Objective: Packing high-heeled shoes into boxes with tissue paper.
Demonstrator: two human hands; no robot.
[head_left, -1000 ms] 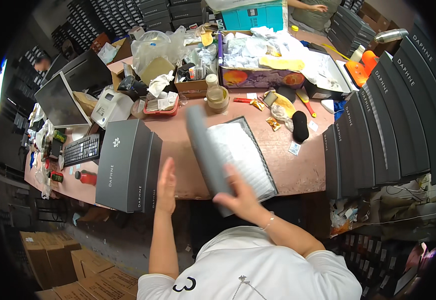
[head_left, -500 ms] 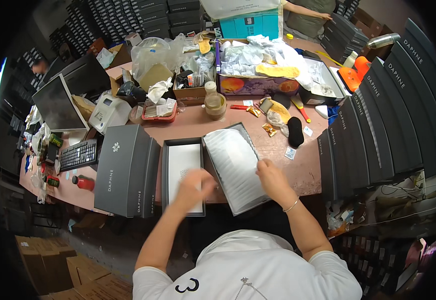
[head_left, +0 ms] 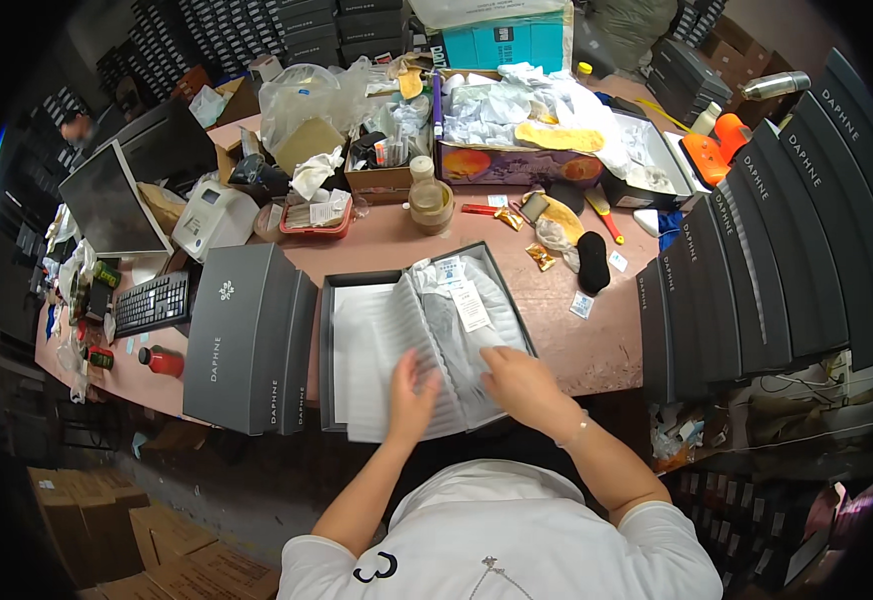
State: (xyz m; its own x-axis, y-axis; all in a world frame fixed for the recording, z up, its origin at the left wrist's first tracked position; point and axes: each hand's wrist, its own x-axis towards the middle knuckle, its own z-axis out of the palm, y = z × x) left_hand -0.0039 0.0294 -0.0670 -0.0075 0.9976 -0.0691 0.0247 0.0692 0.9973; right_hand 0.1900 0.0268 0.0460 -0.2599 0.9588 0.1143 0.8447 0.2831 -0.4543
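Note:
A dark grey shoe box (head_left: 517,312) stands open in front of me, slightly turned. Inside lie thinly wrapped contents (head_left: 444,325), with a white tag (head_left: 471,306) and a small printed card (head_left: 449,272) on top. A ribbed white foam sheet (head_left: 377,350) is folded out leftward, over the box lid (head_left: 329,330) with its white inside. My left hand (head_left: 413,398) rests on the foam sheet, fingers apart. My right hand (head_left: 529,392) is at the box's right side, its fingers bent in against the wrapping; what they pinch is partly hidden.
Closed grey shoe boxes (head_left: 232,345) stand left, and a tall row of more (head_left: 757,250) stands right. Behind are a glue-coloured jar (head_left: 430,205), a red tray (head_left: 319,220), a black brush-like pad (head_left: 592,260) and a carton of crumpled paper (head_left: 517,165). A keyboard (head_left: 154,302) lies far left.
The foam sheet that covered the box contents has been folded out to the left, baring the wrapped contents and tag. My left hand moved right onto the sheet; my right hand shifted inward.

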